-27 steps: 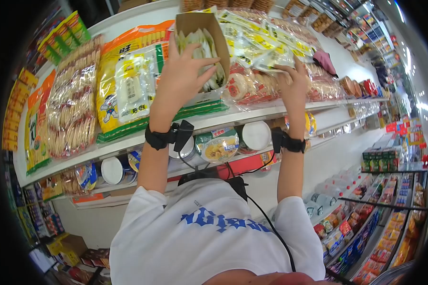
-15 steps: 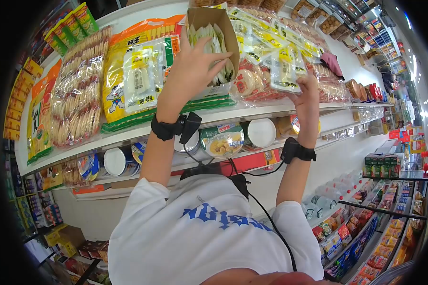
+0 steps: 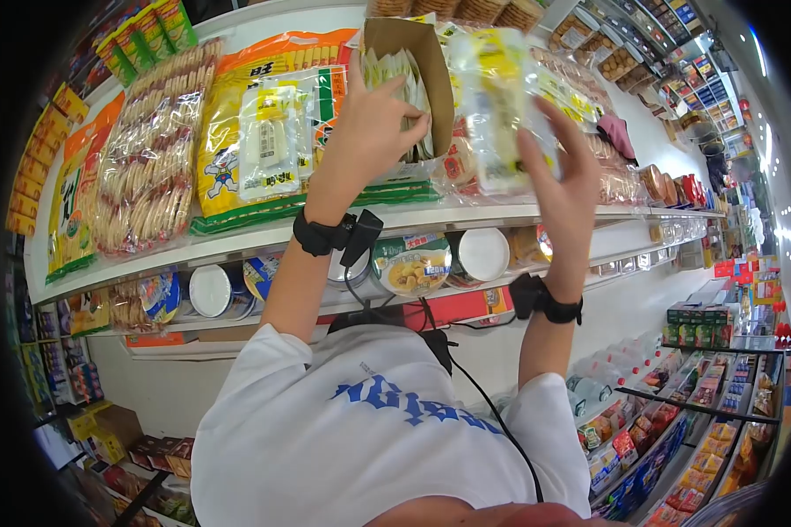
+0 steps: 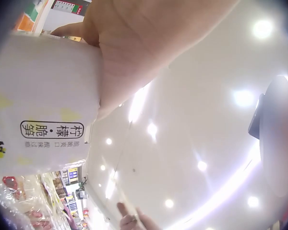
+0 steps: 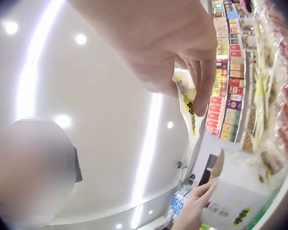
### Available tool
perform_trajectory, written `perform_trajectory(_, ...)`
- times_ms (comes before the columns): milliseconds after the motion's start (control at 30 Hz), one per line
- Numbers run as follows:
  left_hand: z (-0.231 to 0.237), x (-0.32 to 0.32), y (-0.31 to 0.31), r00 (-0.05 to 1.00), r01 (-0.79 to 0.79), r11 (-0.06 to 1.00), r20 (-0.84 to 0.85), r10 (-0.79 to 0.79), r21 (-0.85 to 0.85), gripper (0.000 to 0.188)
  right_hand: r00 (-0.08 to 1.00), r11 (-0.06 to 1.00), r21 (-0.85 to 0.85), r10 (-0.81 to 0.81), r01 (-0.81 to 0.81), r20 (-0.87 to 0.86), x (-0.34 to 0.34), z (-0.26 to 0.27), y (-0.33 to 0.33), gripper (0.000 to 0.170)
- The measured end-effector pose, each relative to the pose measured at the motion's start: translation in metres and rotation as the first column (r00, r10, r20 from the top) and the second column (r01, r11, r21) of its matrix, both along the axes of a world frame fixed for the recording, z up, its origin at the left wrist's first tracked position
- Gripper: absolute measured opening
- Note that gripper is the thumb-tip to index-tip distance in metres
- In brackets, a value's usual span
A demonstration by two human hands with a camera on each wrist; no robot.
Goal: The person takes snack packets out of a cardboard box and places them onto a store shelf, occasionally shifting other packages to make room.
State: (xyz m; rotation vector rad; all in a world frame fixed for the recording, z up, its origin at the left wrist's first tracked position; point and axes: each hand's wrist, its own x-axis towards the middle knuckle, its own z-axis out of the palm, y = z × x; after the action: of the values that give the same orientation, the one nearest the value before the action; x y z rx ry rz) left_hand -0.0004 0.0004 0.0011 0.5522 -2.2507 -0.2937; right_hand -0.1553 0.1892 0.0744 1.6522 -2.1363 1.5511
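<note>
An open cardboard box filled with thin white-green packets stands on the shelf, tilted toward the person. The left hand lies against its near side, thumb and fingers spread around it; in the left wrist view the box's white printed side fills the area by the palm. Pinched in the right hand is a clear packet with yellow print, raised over the shelf just right of the box and blurred. The right wrist view shows this packet edge-on between thumb and fingers.
Large yellow snack bags and bagged crackers lie left of the box. More packets and red-printed bags lie on the right. The shelf's front edge runs below the hands, with bowl tubs beneath.
The right hand has lifted a packet off the pile and brought it left and nearer the box. The left hand has stayed at the box, while the view has shifted slightly.
</note>
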Motion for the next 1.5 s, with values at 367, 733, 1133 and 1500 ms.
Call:
perform_trajectory(367,-0.003,0.002,-0.004,0.999,-0.016,0.999,-0.052,0.014,-0.042,0.02,0.905,0.988,0.137,-0.013,0.078,-0.425,0.027,-0.02,-0.101,0.042)
perform_trajectory(733,-0.008,0.001,-0.003,0.997,-0.047,0.994,-0.066,0.041,-0.103,0.028,0.631,0.997,0.024,-0.026,0.071,-0.775,0.021,-0.043,-0.102,0.029)
perform_trajectory(1133,-0.01,-0.001,-0.004,0.996,-0.086,0.991,-0.02,0.085,-0.102,0.039,0.774,0.971,0.208,0.041,0.118,-0.632,-0.006,-0.075,-0.122,0.037)
perform_trajectory(1500,-0.001,0.001,0.002,0.998,-0.067,0.998,0.006,0.067,-0.014,0.038,0.968,0.987,0.113,0.134,-0.112,-0.213,-0.005,-0.074,-0.096,0.072)
